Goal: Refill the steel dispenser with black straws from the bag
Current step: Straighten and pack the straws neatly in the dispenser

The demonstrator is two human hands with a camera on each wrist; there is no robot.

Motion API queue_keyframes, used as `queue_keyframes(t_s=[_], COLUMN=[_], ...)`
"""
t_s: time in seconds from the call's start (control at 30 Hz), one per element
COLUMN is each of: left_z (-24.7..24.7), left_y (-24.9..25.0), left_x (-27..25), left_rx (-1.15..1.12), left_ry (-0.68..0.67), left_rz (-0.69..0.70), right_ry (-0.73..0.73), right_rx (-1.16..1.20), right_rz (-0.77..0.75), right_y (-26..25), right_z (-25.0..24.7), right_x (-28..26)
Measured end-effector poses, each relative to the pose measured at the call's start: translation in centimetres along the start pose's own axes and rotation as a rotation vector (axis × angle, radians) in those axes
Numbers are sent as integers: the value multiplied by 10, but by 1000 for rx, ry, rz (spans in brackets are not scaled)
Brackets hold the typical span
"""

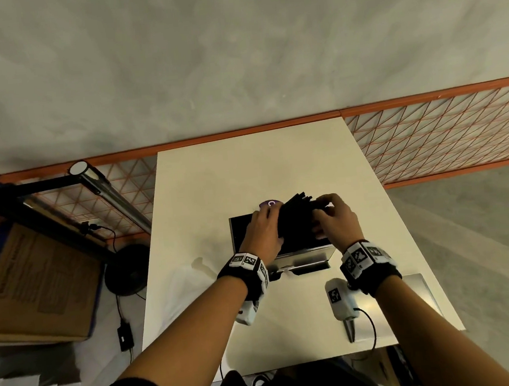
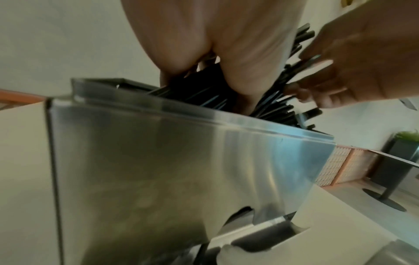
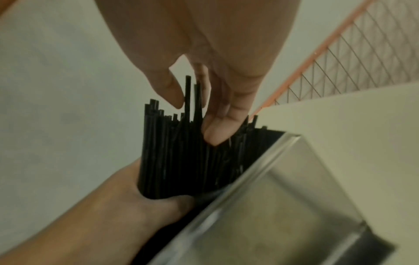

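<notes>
Straws, thin black plastic ones [image 1: 295, 220], stand bundled between our hands above the open brushed-steel dispenser box [image 1: 301, 255]: left hand [image 1: 261, 233] wraps the bundle, right hand [image 1: 334, 218] fingertips pinch the upper ends.

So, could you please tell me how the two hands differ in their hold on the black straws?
The left hand grips the bundle of thin black plastic straws low, wrapped around it; the right hand only pinches the top ends. Both work above the open steel dispenser box.

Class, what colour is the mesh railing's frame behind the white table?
Orange. The mesh railing's frame shows best in the head view, running behind the white table.
</notes>
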State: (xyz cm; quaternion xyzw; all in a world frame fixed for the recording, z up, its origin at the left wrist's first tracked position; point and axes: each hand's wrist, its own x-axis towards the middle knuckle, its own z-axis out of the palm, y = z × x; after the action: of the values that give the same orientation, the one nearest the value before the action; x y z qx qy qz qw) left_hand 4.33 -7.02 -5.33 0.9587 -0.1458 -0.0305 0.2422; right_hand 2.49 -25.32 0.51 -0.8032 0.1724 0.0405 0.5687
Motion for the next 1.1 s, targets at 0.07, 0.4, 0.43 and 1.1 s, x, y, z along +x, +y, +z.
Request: queue_keyframes(t_s=[0.07,0.4,0.43,1.1], left_z=[4,17,17,19], left_y=[-4,-27,-28,-30], left_x=[-3,-12,-12,-12], left_rx=[-33,-137,-134,-198], left_ry=[-20,-25,-18,-73], left_rz=[-16,-41,-48,-69], right_ry=[83,35,14,-270], right_rx=[-147,-590,-617,-964], right_rz=[-84,-138,-138,-348], right_y=[7,31,31,30], right_z=[-6,-4,-2,39], right_x=[-6,-28,-30,-24])
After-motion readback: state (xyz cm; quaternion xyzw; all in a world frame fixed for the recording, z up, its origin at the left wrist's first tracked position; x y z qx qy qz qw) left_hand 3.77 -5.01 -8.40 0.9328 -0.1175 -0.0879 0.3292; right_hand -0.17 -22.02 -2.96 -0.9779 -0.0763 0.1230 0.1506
